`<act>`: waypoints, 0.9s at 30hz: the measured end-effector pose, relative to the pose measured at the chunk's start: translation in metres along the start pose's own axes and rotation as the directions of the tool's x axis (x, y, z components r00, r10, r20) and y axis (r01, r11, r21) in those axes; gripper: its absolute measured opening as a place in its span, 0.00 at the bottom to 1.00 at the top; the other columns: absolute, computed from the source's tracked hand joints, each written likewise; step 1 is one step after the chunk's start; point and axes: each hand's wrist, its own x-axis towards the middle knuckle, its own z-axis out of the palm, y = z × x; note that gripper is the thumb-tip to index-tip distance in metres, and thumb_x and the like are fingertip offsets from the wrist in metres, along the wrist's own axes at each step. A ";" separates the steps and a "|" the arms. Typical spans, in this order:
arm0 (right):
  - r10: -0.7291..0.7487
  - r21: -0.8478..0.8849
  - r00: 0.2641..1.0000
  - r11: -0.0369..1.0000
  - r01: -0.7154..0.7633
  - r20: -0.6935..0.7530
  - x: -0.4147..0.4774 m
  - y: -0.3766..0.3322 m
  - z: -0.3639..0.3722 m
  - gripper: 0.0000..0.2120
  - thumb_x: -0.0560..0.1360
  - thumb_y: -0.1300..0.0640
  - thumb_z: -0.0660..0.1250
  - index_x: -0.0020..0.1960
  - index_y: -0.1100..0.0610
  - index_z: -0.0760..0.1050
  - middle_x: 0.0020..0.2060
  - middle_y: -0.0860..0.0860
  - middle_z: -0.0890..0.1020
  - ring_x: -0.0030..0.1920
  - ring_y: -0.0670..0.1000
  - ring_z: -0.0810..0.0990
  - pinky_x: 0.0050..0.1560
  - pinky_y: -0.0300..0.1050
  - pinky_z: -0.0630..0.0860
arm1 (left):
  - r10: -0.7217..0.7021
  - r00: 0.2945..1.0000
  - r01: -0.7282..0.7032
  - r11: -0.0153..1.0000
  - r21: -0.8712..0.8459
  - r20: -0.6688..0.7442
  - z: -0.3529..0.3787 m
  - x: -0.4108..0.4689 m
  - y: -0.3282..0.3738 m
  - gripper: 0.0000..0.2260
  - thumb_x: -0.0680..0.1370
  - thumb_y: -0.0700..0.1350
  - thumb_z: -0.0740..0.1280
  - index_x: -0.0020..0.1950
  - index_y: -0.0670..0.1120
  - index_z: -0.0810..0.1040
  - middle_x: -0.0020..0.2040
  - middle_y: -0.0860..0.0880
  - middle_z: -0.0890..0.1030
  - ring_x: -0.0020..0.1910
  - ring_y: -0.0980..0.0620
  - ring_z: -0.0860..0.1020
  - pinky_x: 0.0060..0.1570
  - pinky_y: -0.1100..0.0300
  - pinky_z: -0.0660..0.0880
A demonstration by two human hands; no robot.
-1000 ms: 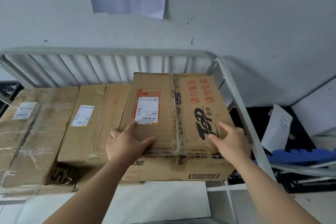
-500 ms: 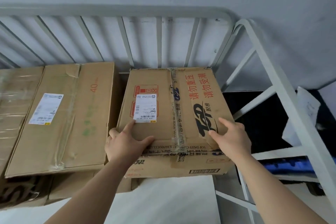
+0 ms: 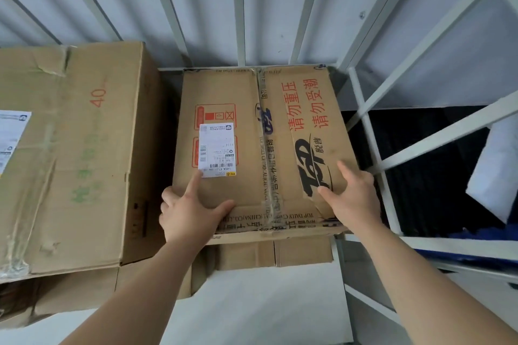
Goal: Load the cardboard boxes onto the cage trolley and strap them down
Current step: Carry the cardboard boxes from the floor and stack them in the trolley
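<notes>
A cardboard box [image 3: 246, 109] with red Chinese print, a black "Top" logo and a white label lies flat inside the cage trolley's back right corner, on top of another carton [image 3: 302, 253]. My left hand [image 3: 190, 210] grips its near left corner, the forefinger touching the label. My right hand [image 3: 350, 196] holds its near right corner, thumb and fingers spread over the top. The trolley's grey back bars [image 3: 238, 8] rise right behind the box, and its side frame [image 3: 367, 131] stands along the right edge.
A taller carton marked "40" [image 3: 84, 148] stands just left of the held box, with a narrow gap between them. Lower boxes [image 3: 70, 294] sit under it. Beyond the side frame lie dark crates [image 3: 437, 176] and a white sheet [image 3: 493, 176].
The box has gone down and back into the trolley's right corner, below the top of the carton beside it. My view has moved closer; both hands keep the same hold.
</notes>
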 end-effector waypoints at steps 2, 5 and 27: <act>0.004 -0.015 1.000 1.000 -0.004 0.018 0.004 0.004 0.008 0.38 0.70 0.41 0.70 0.75 0.43 0.57 0.68 0.57 0.63 0.59 0.59 0.74 0.57 0.56 0.76 | -0.002 1.000 0.002 1.000 -0.008 0.018 0.012 0.003 -0.003 0.43 0.62 0.72 0.68 0.72 0.67 0.52 0.71 0.38 0.59 0.67 0.36 0.65 0.64 0.42 0.69; -0.004 -0.048 1.000 0.999 0.005 0.031 0.010 0.007 0.018 0.39 0.71 0.43 0.70 0.76 0.43 0.54 0.67 0.59 0.63 0.57 0.59 0.74 0.56 0.54 0.77 | 0.005 0.999 -0.004 1.000 -0.018 0.042 0.027 0.009 -0.008 0.44 0.63 0.71 0.69 0.72 0.68 0.49 0.72 0.38 0.57 0.66 0.34 0.66 0.62 0.41 0.71; -0.341 -0.202 0.940 0.920 0.337 0.013 -0.049 -0.072 -0.016 0.27 0.78 0.51 0.62 0.74 0.58 0.62 0.72 0.52 0.67 0.72 0.53 0.63 0.72 0.51 0.62 | 0.332 0.940 -0.306 0.925 0.227 -0.083 -0.051 -0.037 0.024 0.19 0.77 0.60 0.61 0.64 0.54 0.72 0.65 0.53 0.73 0.66 0.48 0.69 0.65 0.50 0.63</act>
